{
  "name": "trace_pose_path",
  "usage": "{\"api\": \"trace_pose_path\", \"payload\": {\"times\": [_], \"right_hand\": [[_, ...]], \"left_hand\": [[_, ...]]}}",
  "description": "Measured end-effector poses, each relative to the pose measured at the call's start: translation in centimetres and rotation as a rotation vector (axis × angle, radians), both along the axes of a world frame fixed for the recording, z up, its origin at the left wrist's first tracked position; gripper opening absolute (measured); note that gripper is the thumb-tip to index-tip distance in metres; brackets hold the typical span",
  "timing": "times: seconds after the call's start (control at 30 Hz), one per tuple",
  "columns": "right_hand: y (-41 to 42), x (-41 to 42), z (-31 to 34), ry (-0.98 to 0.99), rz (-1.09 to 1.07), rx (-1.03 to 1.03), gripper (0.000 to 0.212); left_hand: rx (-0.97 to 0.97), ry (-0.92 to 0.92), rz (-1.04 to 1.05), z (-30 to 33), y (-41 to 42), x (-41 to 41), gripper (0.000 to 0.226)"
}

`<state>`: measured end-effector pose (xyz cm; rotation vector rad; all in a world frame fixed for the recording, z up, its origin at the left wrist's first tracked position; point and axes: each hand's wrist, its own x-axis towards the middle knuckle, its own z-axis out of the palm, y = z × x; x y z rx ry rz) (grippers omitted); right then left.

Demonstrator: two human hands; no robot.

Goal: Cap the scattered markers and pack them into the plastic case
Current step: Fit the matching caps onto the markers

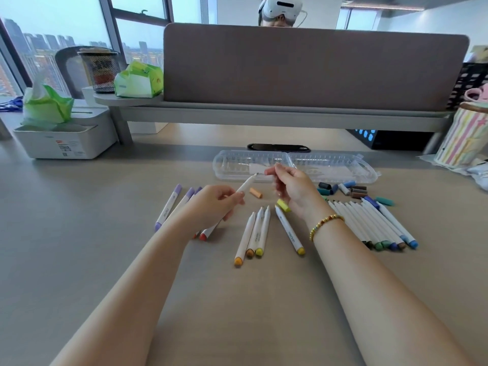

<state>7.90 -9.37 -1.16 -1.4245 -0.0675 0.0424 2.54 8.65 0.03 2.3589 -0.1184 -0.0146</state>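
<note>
The left hand (pixel 215 203) grips a slim white uncapped marker (pixel 247 184), tip raised toward the right hand (pixel 291 190), whose fingertips pinch a small pinkish cap (pixel 269 171). Behind them the clear ribbed plastic case (pixel 295 167) lies open on the smooth beige desk (pixel 105 233). Loose caps (pixel 343 188) lie just beside it, near a fan of white-barrelled markers (pixel 375 225); an orange cap (pixel 255 192) rests between the hands.
</note>
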Motion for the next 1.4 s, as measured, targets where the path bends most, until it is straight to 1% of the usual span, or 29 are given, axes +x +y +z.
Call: {"api": "trace_pose_path", "payload": {"times": [0.07,0.13,0.17,0.23,0.3,0.37,0.47,0.53,0.6,0.67,0.7,0.83,0.93,1.1,1.2,1.3,1.4], "right_hand": [[0.0,0.0,0.1,0.018,-0.043,0.018,0.028],[0.1,-0.1,0.0,0.035,-0.021,0.090,0.024],[0.1,0.0,-0.1,0.039,-0.010,0.090,0.020],[0.1,0.0,-0.2,0.048,-0.029,-0.014,0.014],[0.1,0.1,-0.2,0.029,-0.068,-0.179,0.013],[0.1,0.2,-0.1,-0.009,-0.054,-0.281,0.014],[0.3,0.0,0.1,-0.093,-0.018,-0.386,0.024],[0.2,-0.1,0.1,-0.121,-0.010,-0.419,0.032],[0.0,-0.1,0.1,-0.096,-0.022,-0.405,0.030],[-0.3,0.0,0.2,-0.065,-0.029,-0.353,0.019],[-0.4,0.1,0.1,-0.063,-0.029,-0.324,0.017],[-0.5,0.2,-0.1,-0.052,-0.004,-0.206,0.027],[-0.6,0.1,-0.1,-0.038,0.045,-0.151,0.029],[-0.6,0.0,0.0,-0.051,0.064,-0.154,0.029],[-0.2,-0.3,0.1,-0.081,0.093,-0.272,0.033],[0.8,-0.5,-0.1,-0.105,0.106,-0.369,0.033],[1.4,-0.7,0.3,-0.125,0.085,-0.340,0.030]], "left_hand": [[-0.007,-0.009,0.000,-0.1,0.1,0.1,0.030],[-0.019,-0.020,0.011,-0.2,0.3,0.1,0.031],[-0.021,-0.021,0.013,-0.2,0.3,0.1,0.031],[-0.006,-0.017,0.004,-0.3,0.3,0.2,0.030],[0.011,-0.007,-0.006,-0.4,0.2,0.2,0.030],[0.008,0.000,-0.015,-0.4,0.1,0.2,0.030],[0.010,0.001,-0.034,-0.5,0.3,0.2,0.030],[0.011,0.004,-0.048,-0.6,0.4,0.2,0.030],[0.011,0.014,-0.065,-0.6,0.4,0.1,0.030],[0.005,0.030,-0.081,-0.5,0.3,0.1,0.029],[0.006,0.037,-0.088,-0.5,0.2,0.1,0.029],[0.045,0.040,-0.118,-0.3,0.1,-0.1,0.025],[0.034,0.037,-0.134,-0.3,0.1,0.0,0.023],[0.032,0.045,-0.148,-0.3,-0.1,-0.1,0.023],[0.006,0.041,-0.129,-0.4,-0.3,0.0,0.026],[0.045,0.018,-0.064,-0.6,-0.6,0.1,0.034],[0.083,-0.008,-0.011,-0.7,-0.9,0.2,0.038]]}}
